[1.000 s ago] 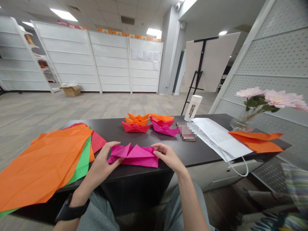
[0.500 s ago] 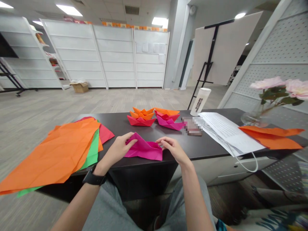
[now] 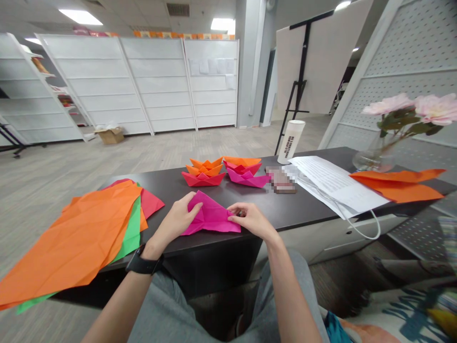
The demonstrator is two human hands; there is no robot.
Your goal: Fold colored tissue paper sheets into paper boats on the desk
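Head view: left hand (image 3: 182,214) pinches magenta paper (image 3: 214,216) at its upper left, thumb in front; right hand (image 3: 250,219) pinches its right end — paper at the desk's (image 3: 167,183) near edge. Glass vase (image 3: 371,160) holds pink flowers (image 3: 433,109); cardboard box (image 3: 110,136) — contents unclear.

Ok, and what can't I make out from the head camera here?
All in the head view:
Left hand: some fingers hidden behind the creased magenta paper sheet.
Flat, pinkish-brown rectangular object beside the magenta paper boat: masked by pixel blocks.
White printed paper: its text too small to read.
Green paper sheet: mostly covered by the large orange paper sheet on top.
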